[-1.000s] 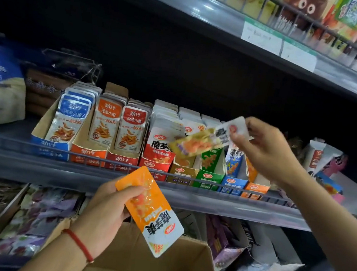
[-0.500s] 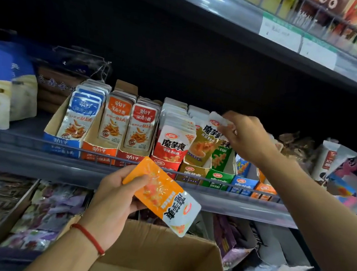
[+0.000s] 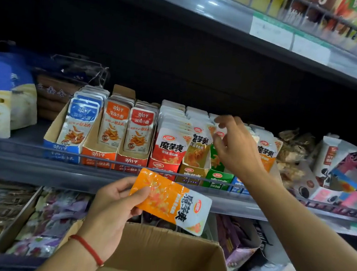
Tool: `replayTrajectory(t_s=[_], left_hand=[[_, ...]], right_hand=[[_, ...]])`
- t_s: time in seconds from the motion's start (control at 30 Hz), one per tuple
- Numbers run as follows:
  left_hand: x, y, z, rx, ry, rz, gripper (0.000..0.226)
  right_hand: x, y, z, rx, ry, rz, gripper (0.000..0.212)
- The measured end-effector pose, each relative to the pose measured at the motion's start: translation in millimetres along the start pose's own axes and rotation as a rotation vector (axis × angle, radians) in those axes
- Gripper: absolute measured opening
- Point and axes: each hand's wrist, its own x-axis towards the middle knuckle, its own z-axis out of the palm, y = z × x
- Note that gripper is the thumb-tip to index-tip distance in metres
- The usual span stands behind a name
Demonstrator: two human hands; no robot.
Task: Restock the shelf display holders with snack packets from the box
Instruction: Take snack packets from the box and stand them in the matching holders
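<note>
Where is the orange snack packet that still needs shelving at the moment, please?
In the head view, the orange snack packet is gripped by the left hand, low centre, above the cardboard box and below the shelf rail.

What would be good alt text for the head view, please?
A left hand holds an orange snack packet above a cardboard box, while the open right hand reaches the display holders on a shop shelf.
</note>
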Motion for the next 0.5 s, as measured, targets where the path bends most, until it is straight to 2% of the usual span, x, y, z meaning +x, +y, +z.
replayTrajectory(t_s=[0.07, 0.13, 0.27, 0.33, 0.4, 0.47, 0.5], left_hand=[[-1, -3, 4, -0.068, -0.03, -0.028, 0.028], [-4, -8, 10, -0.116, -0.055, -0.05, 0.039], [-11, -23, 33, -0.139, -0.075, -0.081, 0.035], [-16, -34, 48, -0.137, -0.099, -0.096, 0.035], [-19, -43, 65, -0.155, -0.133, -0.128, 0.041], [-23, -48, 81, -0.152, -0.17, -0.152, 0.045], [-24, -48, 89, -0.095, -0.197, -0.136, 0.047]], right_hand=[[-30, 1, -10, 0.193, 0.017, 0.045, 0.02], [-64, 8, -17, 0.359, -0.071, 0.102, 0.015], [-125, 25, -18, 0.788, -0.258, 0.312, 0.027], [-147, 25, -11, 1.085, -0.224, 0.471, 0.035], [-157, 22, -7, 1.305, -0.102, 0.673, 0.033], [-158, 27, -6, 1.381, 0.005, 0.813, 0.028], [-156, 33, -8, 1.376, 0.048, 0.817, 0.026]])
